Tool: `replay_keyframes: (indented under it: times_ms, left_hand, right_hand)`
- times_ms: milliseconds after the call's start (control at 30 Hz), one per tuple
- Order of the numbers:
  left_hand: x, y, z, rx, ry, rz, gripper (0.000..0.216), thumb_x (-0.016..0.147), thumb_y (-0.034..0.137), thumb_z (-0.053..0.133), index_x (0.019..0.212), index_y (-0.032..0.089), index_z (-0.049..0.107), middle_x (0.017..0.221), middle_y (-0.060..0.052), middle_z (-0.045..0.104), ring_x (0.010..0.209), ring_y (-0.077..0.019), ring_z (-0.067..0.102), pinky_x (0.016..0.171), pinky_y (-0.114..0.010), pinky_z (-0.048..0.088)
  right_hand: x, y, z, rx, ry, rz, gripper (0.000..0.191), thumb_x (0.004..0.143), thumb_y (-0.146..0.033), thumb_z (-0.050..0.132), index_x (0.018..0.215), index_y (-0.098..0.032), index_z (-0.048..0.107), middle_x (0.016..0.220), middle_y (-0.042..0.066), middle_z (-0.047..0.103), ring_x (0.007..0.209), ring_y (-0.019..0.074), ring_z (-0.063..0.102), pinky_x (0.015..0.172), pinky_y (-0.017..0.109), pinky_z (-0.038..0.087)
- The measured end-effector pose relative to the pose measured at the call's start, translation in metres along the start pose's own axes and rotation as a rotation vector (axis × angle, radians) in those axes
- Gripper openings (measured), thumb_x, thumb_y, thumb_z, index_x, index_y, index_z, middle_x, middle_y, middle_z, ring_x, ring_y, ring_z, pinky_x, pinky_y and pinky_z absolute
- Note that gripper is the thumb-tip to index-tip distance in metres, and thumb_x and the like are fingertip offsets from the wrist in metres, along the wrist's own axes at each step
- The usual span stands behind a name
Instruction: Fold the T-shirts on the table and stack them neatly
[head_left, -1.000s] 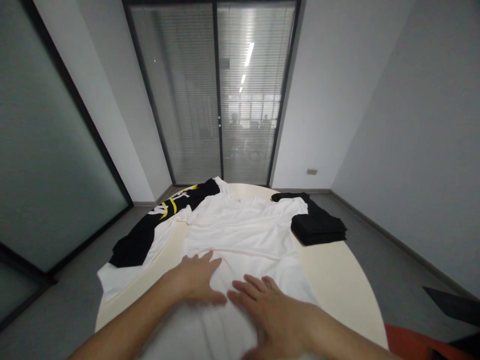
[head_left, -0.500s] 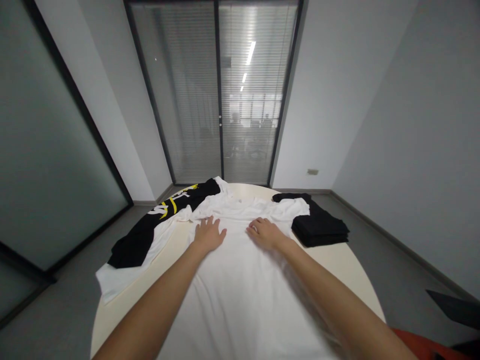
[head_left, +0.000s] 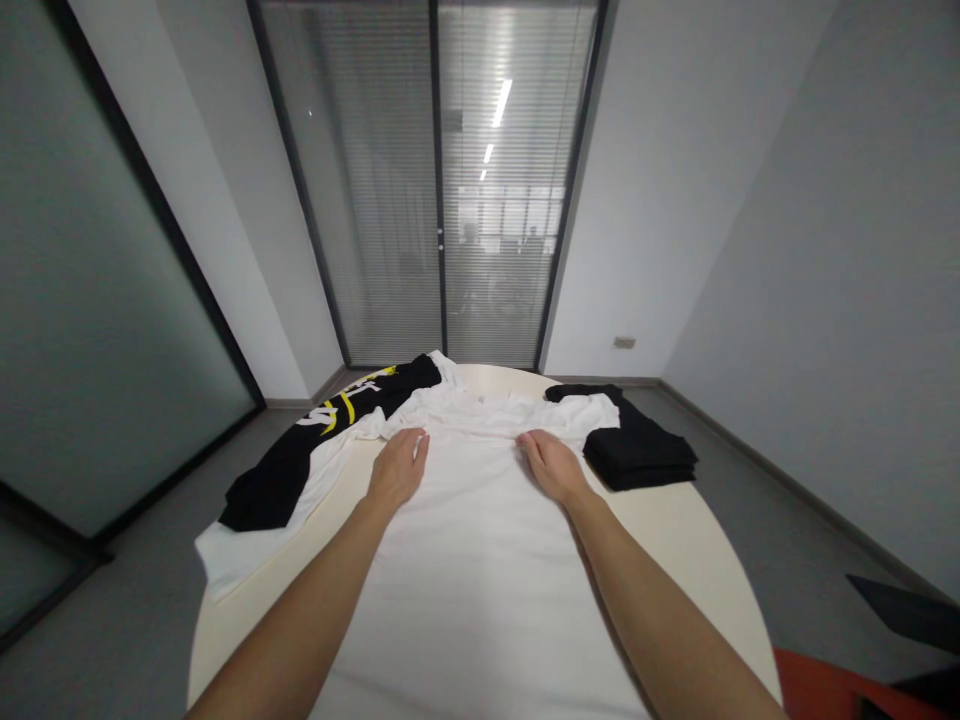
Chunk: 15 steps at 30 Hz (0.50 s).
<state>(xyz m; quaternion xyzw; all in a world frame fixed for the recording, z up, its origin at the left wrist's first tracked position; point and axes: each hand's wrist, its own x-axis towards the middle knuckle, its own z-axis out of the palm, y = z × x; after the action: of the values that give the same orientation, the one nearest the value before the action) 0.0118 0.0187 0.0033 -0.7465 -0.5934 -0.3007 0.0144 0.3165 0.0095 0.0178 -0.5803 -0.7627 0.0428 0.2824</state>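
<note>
A white T-shirt [head_left: 480, 560] lies spread over the round table, its collar end at the far side and its lower part running toward me. My left hand [head_left: 400, 468] is closed on the shirt's left side, just below the sleeve. On the opposite side my right hand [head_left: 553, 466] is closed on the cloth, thumb on top and pointing inward. The fingertips of both hands are partly hidden. Between the hands the fabric is mostly smooth, with creases across the chest and sleeves.
Black-and-white clothing with yellow and white print [head_left: 277, 475] lies along the table's left edge. A folded black stack of cloth [head_left: 641, 450] touches the shirt's right sleeve. The pale table [head_left: 697, 570] shows at right. A red chair [head_left: 817, 685] stands at lower right.
Both hands have moved apart from the shirt's middle to its two sides. Their spread, flat fingers have closed on the cloth, and the lower part of the shirt looks smoother.
</note>
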Motion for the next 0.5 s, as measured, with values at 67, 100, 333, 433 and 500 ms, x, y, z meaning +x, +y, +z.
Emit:
replay_keyframes:
  times_ms: [67, 100, 333, 433, 500]
  left_hand:
    - [-0.008, 0.0, -0.006, -0.008, 0.002, 0.003, 0.045, 0.106, 0.038, 0.027, 0.121, 0.016, 0.063, 0.125, -0.011, 0.067, 0.118, -0.0241, 0.06, 0.105, -0.038, 0.046]
    - [-0.012, 0.001, -0.008, -0.009, -0.002, 0.008, 0.045, 0.106, 0.038, 0.027, 0.122, 0.016, 0.063, 0.125, -0.011, 0.067, 0.118, -0.0242, 0.06, 0.105, -0.039, 0.047]
    - [-0.038, 0.006, -0.016, 0.038, -0.167, 0.099, 0.047, 0.103, 0.044, 0.033, 0.136, 0.021, 0.057, 0.15, -0.01, 0.051, 0.142, -0.0271, 0.042, 0.119, -0.044, 0.03]
    - [-0.049, 0.01, -0.017, 0.139, -0.317, 0.045, 0.057, 0.102, 0.052, 0.033, 0.15, 0.024, 0.044, 0.163, -0.01, 0.033, 0.151, -0.0351, 0.025, 0.12, -0.056, 0.021]
    - [-0.055, 0.013, -0.018, 0.189, -0.38, -0.008, 0.061, 0.1, 0.055, 0.034, 0.153, 0.025, 0.04, 0.164, -0.01, 0.028, 0.151, -0.0387, 0.02, 0.119, -0.062, 0.016]
  right_hand:
    - [-0.007, -0.001, -0.003, 0.025, 0.043, -0.004, 0.051, 0.107, -0.043, 0.022, 0.104, -0.019, 0.067, 0.109, 0.009, 0.071, 0.106, 0.0211, 0.062, 0.095, 0.03, 0.042]
    - [-0.01, -0.002, -0.004, 0.032, 0.053, -0.013, 0.051, 0.107, -0.043, 0.022, 0.105, -0.019, 0.067, 0.11, 0.009, 0.071, 0.107, 0.0212, 0.062, 0.097, 0.03, 0.042]
    - [-0.04, -0.022, -0.009, 0.013, -0.041, -0.075, 0.051, 0.107, -0.041, 0.021, 0.112, -0.02, 0.067, 0.118, 0.008, 0.069, 0.113, 0.0212, 0.06, 0.104, 0.033, 0.041]
    - [-0.05, -0.024, -0.005, 0.02, -0.08, -0.11, 0.05, 0.107, -0.042, 0.023, 0.12, -0.02, 0.067, 0.128, 0.009, 0.066, 0.121, 0.0222, 0.056, 0.108, 0.036, 0.039]
    - [-0.056, -0.023, -0.003, 0.022, -0.084, -0.117, 0.051, 0.107, -0.043, 0.024, 0.123, -0.02, 0.066, 0.134, 0.009, 0.063, 0.126, 0.0228, 0.053, 0.111, 0.037, 0.037]
